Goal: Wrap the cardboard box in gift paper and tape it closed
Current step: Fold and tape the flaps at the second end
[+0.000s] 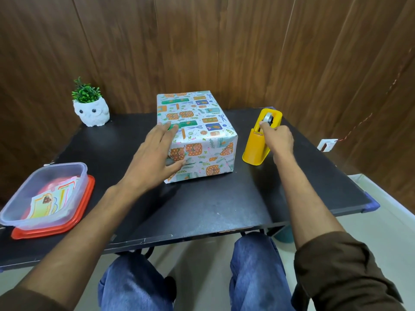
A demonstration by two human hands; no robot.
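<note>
L hand (157, 153) lay spread flat on the near-left corner of the wrapped box (202, 122), mid table (202, 209), w/ R hand (278, 138) pinching tape (268, 118) at the yellow dispenser (256, 151) just beside it.

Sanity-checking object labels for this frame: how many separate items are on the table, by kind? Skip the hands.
wrapped box: 1
tape dispenser: 1
owl planter: 1
clear container: 1
red lid under it: 1
paper tags inside the container: several, overlapping, cannot count
Total: 5, tags excluded
</note>
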